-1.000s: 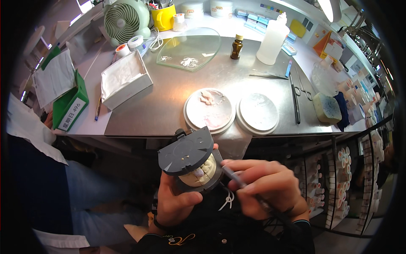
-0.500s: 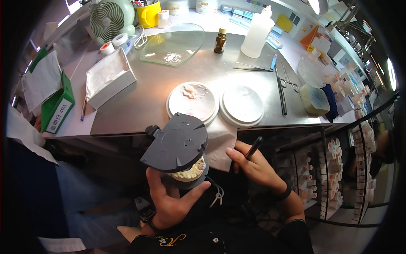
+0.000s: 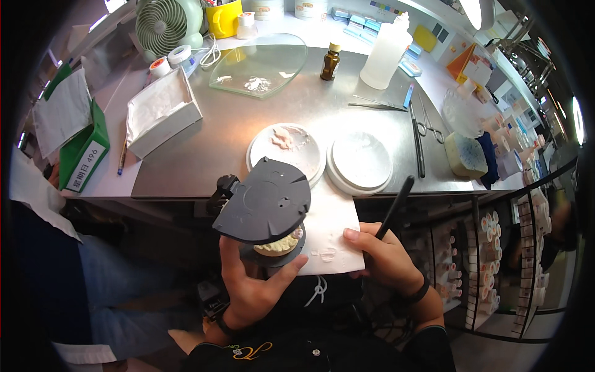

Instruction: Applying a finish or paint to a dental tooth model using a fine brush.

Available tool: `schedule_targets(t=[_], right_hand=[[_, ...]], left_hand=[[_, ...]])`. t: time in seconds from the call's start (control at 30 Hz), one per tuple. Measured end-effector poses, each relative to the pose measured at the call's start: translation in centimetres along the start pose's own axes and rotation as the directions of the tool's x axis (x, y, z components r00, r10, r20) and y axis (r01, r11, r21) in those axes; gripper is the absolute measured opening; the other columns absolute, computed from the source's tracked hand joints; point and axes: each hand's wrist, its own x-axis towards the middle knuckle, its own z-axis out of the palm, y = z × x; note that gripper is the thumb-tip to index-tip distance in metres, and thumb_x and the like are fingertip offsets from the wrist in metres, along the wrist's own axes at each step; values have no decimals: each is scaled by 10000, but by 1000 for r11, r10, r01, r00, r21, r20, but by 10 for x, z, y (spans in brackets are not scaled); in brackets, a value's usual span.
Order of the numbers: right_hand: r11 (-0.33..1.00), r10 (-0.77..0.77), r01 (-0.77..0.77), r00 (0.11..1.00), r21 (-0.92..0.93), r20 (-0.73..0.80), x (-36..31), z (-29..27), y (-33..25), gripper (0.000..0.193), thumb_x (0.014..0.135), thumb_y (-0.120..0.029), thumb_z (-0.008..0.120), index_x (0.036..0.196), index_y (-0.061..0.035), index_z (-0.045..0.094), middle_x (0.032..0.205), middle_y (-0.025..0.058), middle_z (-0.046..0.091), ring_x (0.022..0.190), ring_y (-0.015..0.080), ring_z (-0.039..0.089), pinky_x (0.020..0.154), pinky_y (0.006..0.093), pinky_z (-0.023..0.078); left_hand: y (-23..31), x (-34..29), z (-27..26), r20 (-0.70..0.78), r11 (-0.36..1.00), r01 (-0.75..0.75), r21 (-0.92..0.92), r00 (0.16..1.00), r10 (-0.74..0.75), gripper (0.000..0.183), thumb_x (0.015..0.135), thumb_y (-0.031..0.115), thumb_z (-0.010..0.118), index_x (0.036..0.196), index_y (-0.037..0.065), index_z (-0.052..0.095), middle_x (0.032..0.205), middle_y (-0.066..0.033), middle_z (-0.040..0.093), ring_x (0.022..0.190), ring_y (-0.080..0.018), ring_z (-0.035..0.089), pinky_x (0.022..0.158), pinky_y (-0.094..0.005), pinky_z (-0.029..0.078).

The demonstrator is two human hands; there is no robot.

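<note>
My left hand [image 3: 251, 296] grips a dark grey dental articulator [image 3: 266, 197] from below, its thumb along the right side of the lower plate. A cream plaster dental model [image 3: 277, 246] shows between the plates, with a pale tooth at its right end; the upper plate hides the rest. My right hand [image 3: 392, 265] pinches the right edge of a white tissue sheet [image 3: 333, 226], which is dented near its lower part. The same hand holds a slim tool by its black handle [image 3: 395, 208], upper end slanting up; its working tip is hidden. The sheet reaches up to two round white dishes.
Beyond my hands, a white dish [image 3: 255, 149] holds pinkish paste, beside a second white dish [image 3: 359, 160]. Glass plate [image 3: 285, 74], brown bottle [image 3: 331, 64], white squeeze bottle [image 3: 383, 59], tweezers [image 3: 378, 104] and scissors [image 3: 427, 127] lie farther back. Someone's jeans [image 3: 118, 279] show at left.
My right hand has drawn the tissue sheet nearer and spread it flatter beside the articulator. The black handle now stands higher and shows more. The articulator has shifted slightly right.
</note>
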Motion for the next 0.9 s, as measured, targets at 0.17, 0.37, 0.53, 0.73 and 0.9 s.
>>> schedule_targets(t=[0.17,0.37,0.53,0.73,0.9], right_hand=[[997,-11,9,1000,81,20,-7,6,-7,330,923,-292,497,1009,9,600,670,52,621,473,35,463,415,148,312],[994,-76,73,996,77,44,-8,7,-5,302,928,-258,489,1002,10,608,664,49,617,467,29,449,417,146,304],[991,-106,100,992,84,73,-8,9,-7,295,930,-248,485,985,13,610,666,51,616,463,25,426,425,155,298],[991,-121,113,987,77,104,-11,9,-9,307,946,-244,437,970,13,602,688,61,616,473,28,420,431,163,295],[992,-109,102,989,67,105,-11,11,-12,309,952,-238,418,976,13,595,698,63,615,475,29,424,430,162,295]], left_hand=[[-3,1,-4,65,868,-193,457,981,184,631,639,76,790,1169,12,452,1201,-160,475,1087,-310,499,994,-448,308],[-3,7,2,131,820,-352,451,935,329,534,617,52,761,1103,69,540,1236,-202,458,1219,-413,364,1004,-526,261],[0,5,4,148,791,-371,486,927,344,487,579,4,740,1037,76,594,1244,-227,437,1253,-499,274,991,-538,287],[5,8,3,320,645,-467,605,884,340,513,586,-34,709,1078,56,593,1258,-238,409,1253,-503,268,996,-535,298],[3,9,5,271,697,-475,537,880,391,506,594,-69,683,1075,63,596,1306,-280,309,1267,-509,242,996,-526,314]])
